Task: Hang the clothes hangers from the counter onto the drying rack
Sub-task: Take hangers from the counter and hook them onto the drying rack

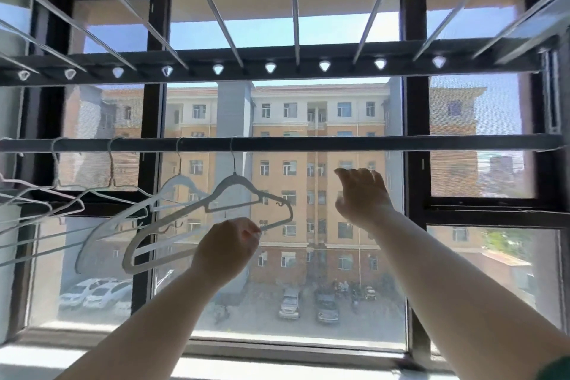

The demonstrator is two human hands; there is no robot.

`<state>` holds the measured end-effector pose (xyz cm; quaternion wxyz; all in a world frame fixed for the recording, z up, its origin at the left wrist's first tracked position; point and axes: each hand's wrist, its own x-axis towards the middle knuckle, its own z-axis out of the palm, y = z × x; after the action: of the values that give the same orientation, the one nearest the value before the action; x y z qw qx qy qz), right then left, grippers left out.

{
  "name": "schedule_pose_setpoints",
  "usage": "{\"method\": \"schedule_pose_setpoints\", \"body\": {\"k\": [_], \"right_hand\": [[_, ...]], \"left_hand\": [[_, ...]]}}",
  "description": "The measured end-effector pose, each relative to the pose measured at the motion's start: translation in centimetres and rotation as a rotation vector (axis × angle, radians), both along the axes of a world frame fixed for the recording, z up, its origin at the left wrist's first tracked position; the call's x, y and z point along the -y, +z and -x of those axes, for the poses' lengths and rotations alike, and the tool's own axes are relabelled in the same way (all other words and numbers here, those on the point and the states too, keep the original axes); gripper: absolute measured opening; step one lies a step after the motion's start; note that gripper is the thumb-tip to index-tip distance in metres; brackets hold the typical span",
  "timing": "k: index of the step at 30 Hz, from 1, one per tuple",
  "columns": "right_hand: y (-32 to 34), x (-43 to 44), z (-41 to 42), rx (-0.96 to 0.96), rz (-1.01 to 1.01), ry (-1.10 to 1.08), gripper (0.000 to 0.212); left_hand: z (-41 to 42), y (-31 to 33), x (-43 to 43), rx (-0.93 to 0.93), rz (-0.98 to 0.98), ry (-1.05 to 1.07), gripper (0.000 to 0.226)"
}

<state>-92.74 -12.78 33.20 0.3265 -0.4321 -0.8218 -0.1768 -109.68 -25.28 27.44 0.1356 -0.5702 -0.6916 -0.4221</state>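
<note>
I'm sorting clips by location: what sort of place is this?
Probably an upper-floor home laundry spot by a window: drying rack overhead, a hanger on the rail held by the left hand, parked cars below.

In front of me a dark window frame [416, 108] holds panes, the side ones covered with fine mesh [481, 120]. Beyond the glass I see a tan apartment block [277, 129] under blue sky [333, 29], with cars [290, 302] parked in the yard below. A sunlit pale sill [277, 367] runs along the bottom.

Head view, angled upward, seemingly near the drying rack [308, 144] and window [416, 120].
</note>
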Motion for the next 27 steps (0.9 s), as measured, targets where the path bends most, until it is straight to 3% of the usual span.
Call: {"method": "schedule_pose_setpoints", "body": {"k": [6,11,19,27], "right_hand": [[-3.6,1.9,-10.1,0.127,0.119,-0.077,0.036],[-6.8,4.8,-22.2,0.172,0.272,-0.218,0.034],[-11.1,10.4,-42.5,0.074,0.429,-0.45,0.028],[-16.4,17.2,-59.5,-0.157,0.546,-0.771,0.026]], "left_hand": [[-10.0,-2.0,-2.7,0.079,0.026,-0.155,0.019],[-21.9,-3.9,-4.1,0.162,0.092,-0.328,0.019],[-42.0,-7.6,-5.2,0.199,0.268,-0.647,0.022],[-58.8,-11.6,-4.7,0.212,0.424,-0.926,0.023]]}}
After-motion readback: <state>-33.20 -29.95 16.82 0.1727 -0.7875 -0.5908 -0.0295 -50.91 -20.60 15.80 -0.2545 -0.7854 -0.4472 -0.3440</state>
